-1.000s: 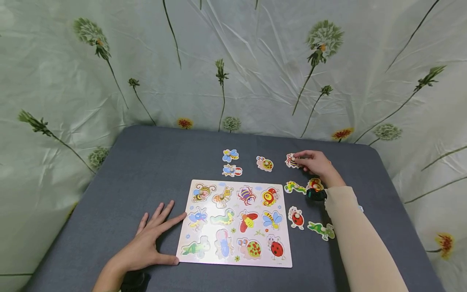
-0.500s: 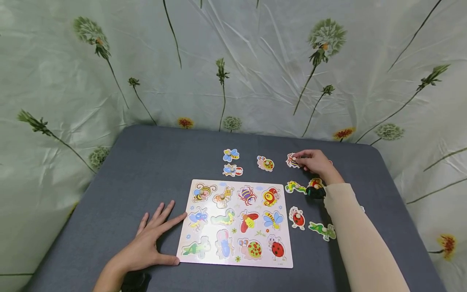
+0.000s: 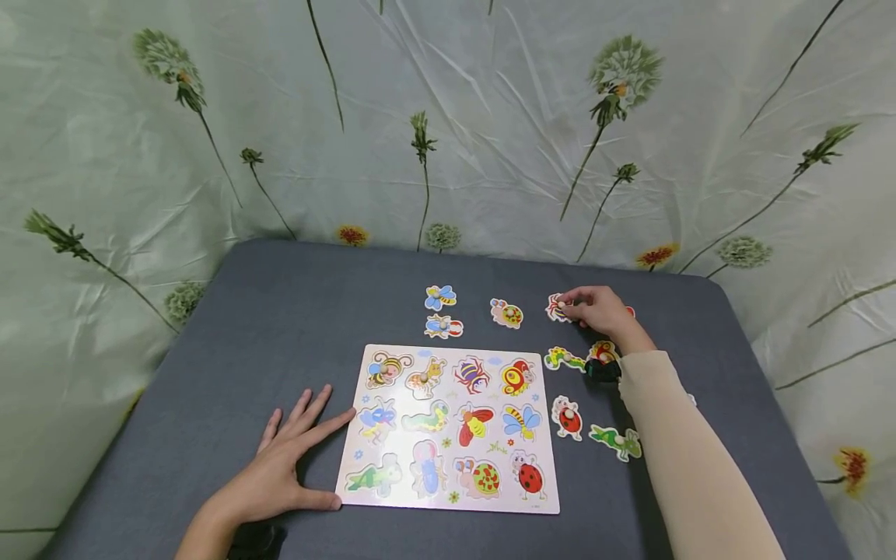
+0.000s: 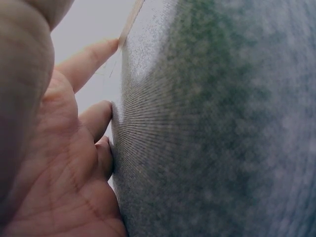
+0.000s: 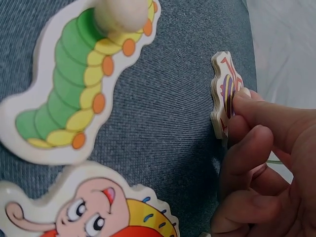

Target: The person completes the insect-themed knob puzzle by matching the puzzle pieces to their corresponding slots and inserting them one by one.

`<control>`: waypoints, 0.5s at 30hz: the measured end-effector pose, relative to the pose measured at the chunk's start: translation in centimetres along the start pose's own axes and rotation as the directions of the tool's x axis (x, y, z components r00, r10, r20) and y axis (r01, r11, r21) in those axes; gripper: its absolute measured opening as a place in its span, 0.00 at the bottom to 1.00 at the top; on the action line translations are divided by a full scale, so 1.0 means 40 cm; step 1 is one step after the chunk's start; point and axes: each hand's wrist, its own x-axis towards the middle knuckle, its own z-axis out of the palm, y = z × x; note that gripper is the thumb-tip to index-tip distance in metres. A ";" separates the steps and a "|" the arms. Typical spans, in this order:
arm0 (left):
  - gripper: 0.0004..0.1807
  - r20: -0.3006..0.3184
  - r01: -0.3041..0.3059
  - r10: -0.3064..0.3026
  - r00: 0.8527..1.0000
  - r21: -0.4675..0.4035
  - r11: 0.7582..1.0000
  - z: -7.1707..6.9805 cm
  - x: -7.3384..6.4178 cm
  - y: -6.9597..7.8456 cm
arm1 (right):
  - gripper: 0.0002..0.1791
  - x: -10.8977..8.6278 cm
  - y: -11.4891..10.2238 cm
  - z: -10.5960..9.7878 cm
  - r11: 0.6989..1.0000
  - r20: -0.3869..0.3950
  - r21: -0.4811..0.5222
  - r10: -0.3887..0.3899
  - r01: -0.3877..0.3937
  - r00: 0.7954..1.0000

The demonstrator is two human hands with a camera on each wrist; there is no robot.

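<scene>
My right hand [image 3: 605, 315] pinches the knob of a spider puzzle piece [image 3: 554, 308] at the back right of the table. In the right wrist view the spider piece [image 5: 220, 94] stands tilted, thumb and finger at its knob. My left hand [image 3: 283, 467] lies with fingers spread on the cloth; its index fingertip and thumb touch the left edge of the pink puzzle board [image 3: 549, 459]. On the board, a bee piece [image 3: 381, 375] and a spotted orange insect piece [image 3: 422, 381] sit with knobs showing; the other shapes are printed pictures.
Loose knobbed pieces lie around the board: a dragonfly [image 3: 440, 298], a beetle [image 3: 442, 326], a snail [image 3: 505, 313], a caterpillar [image 3: 564, 358], a ladybug [image 3: 566, 418] and a grasshopper [image 3: 616, 442]. A butterfly piece [image 3: 603, 350] is partly hidden by the right wrist. A flowered curtain [image 3: 350, 155] hangs behind.
</scene>
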 end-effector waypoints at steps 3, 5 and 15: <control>0.62 0.004 0.002 -0.002 1.000 -0.003 1.000 -0.002 -0.001 0.001 | 0.19 0.002 0.005 0.002 0.999 -0.005 -0.042 -0.015 0.015 1.000; 0.62 0.007 0.005 -0.005 1.000 -0.004 1.000 -0.002 0.000 0.002 | 0.18 0.002 0.009 0.002 0.998 -0.008 -0.064 -0.022 0.022 1.000; 0.62 0.004 0.007 -0.007 1.000 -0.001 1.000 -0.002 -0.002 0.003 | 0.15 0.000 0.017 0.012 0.994 -0.016 -0.102 -0.046 0.044 0.999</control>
